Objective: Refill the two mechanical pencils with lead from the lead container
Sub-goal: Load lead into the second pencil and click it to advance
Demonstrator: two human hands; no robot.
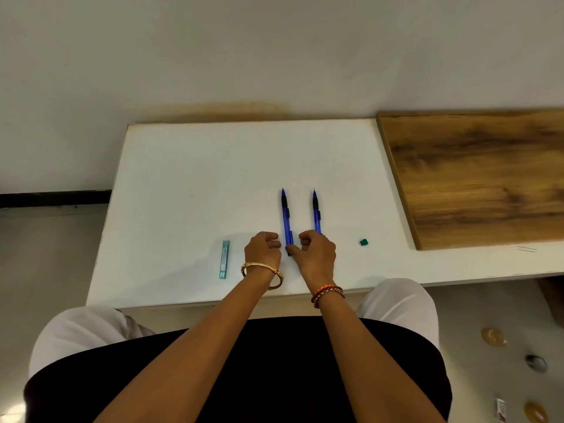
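Two blue mechanical pencils lie side by side on the white table [189, 178], tips pointing away from me. My left hand [263, 249] rests just left of the left pencil [287, 219], fingers curled with nothing seen in them. My right hand [317, 253] is curled too. Its thumb touches the black rear end of the left pencil, and its knuckles hide the rear end of the right pencil [316, 210]. The slim teal lead container [224, 259] lies flat left of my left hand. A small teal cap [363, 242] sits apart on the right.
A brown wooden board [476, 175] covers the table's right part, its near edge close to the teal cap. The wall runs right behind the table. My lap is against the front edge. Small objects lie on the floor at the lower right.
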